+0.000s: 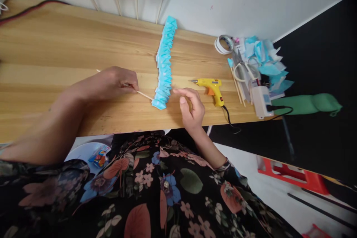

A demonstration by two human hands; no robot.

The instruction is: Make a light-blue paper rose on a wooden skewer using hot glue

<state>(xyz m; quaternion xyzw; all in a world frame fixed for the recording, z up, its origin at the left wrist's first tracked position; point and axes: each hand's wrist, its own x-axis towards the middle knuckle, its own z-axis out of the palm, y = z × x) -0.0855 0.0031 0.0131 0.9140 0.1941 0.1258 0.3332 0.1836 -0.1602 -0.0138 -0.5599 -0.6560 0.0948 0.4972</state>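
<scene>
A yellow glue gun (211, 87) lay on the wooden table (69, 41), its black cord (230, 119) trailing over the near edge. Further right, a roll of white tape (224, 44) sat near the wall, beside a heap of blue and white paper scraps (264, 61). Scissors with pale handles (242, 71) rested against that heap, with a few thin wooden sticks (237, 87) just beside them. A white power adapter (261, 101) sat at the table's right end.

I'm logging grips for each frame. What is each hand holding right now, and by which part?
The left hand pinches a thin wooden skewer near its middle. The right hand is open and holds nothing, beside the blue folded paper strip.
</scene>
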